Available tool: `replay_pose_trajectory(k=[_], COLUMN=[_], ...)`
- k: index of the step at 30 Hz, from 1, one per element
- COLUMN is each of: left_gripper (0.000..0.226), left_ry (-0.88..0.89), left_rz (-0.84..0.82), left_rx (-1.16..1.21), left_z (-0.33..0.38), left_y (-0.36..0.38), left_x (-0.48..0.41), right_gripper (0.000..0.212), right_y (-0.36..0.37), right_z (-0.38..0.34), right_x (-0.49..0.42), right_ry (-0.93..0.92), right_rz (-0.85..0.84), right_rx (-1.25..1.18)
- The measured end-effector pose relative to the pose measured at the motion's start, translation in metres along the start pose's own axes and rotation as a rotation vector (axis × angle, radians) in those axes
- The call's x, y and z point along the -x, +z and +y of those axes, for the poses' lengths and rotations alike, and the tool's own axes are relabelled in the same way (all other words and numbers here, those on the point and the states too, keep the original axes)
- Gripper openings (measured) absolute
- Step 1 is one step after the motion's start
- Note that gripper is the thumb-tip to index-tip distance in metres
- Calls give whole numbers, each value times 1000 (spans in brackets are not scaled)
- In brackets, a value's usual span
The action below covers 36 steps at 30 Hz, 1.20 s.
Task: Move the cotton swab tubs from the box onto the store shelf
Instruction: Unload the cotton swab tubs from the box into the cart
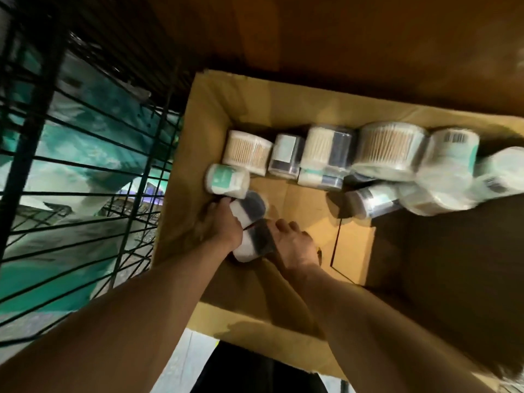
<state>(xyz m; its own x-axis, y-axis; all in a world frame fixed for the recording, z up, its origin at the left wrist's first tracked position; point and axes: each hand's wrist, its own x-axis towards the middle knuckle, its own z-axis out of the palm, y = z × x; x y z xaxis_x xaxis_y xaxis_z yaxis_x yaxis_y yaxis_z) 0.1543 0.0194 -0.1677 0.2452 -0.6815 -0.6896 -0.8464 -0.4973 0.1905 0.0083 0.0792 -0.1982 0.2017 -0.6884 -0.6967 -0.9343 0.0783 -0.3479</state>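
cardboard box holds round clear tubs of tan-stemmed swabs.

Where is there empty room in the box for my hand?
Bare box floor lies between the row of cotton swab tubs and the right hand, and right of that hand. Crowded: the heaped tubs at right, and beside the left hand.

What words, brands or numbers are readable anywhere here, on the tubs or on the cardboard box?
Nothing is legible, so there is nothing to quote.
Barcode tub: bars show, digits too blurred.
Teal-label tub: label blurred.
Upper held tub, gripped by the left hand: dark label, blurred.
Lower held tub, held by the right hand: dark label, blurred.
Cardboard box: no words visible.
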Motion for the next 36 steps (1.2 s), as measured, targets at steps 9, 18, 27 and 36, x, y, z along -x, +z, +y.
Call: replay_pose_trajectory(k=[9,18,27,36], left_gripper=[65,77,77,69], left_ry=[-8,43,81,150], left_rz=[-41,30,-88,-210], left_rx=[-65,-238,-12,241], left_z=[8,12,29,96], left_y=[18,43,50,24], left_x=[1,3,36,151], right_gripper=[76,83,65,71], right_y=[-6,-4,-32,-81], right_z=[55,55,78,91], right_x=[35,26,76,202], right_ry=[138,122,661,758], right_rz=[122,110,200,506], right_rx=[89,34,-776,-906])
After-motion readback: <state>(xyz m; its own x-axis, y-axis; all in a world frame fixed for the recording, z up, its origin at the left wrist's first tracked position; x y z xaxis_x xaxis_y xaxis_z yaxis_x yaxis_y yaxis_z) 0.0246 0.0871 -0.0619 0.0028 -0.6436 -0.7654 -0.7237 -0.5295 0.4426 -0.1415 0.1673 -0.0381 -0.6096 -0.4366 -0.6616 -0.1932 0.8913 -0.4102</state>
